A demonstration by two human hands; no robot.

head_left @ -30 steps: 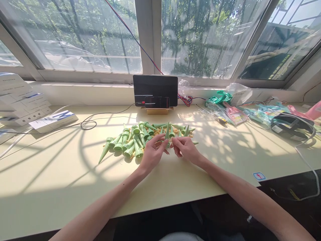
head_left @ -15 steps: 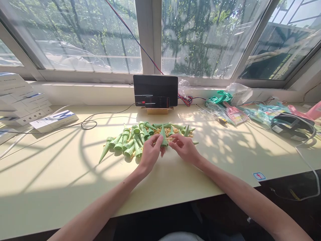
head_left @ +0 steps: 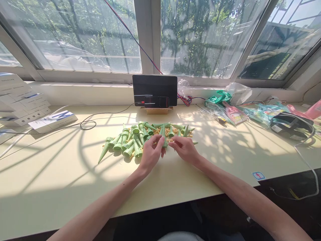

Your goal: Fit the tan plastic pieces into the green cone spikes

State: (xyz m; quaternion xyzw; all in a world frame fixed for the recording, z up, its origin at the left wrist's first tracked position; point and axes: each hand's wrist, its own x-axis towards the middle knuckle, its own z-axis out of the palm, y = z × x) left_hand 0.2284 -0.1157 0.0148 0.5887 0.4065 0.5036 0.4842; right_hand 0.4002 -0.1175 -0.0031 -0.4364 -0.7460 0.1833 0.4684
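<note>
My left hand (head_left: 152, 152) is closed on a green plastic cone spike (head_left: 164, 136), its point upward and its wide end low between my hands. Close to its right side, my right hand (head_left: 186, 147) has thumb and forefinger pinched on what looks like a small tan peg (head_left: 170, 141), mostly hidden by the fingertips. Left of my hands lies a heap of green cone spikes (head_left: 129, 149), some with tan bits at their ends. Behind my fingers is a pile of small tan pegs (head_left: 156, 131), with more green spikes around it.
A tablet (head_left: 155, 85) and a phone (head_left: 156, 102) stand on a cardboard support near the window. White boxes (head_left: 22, 100) are stacked at left, with a black cable (head_left: 87, 124) across the table. Plastic-wrapped items (head_left: 234, 113) and a black device (head_left: 288, 126) lie at right.
The cone spike in my left hand has shifted slightly left and turned. My right hand has drawn a little away from it, then stayed close beside it.
</note>
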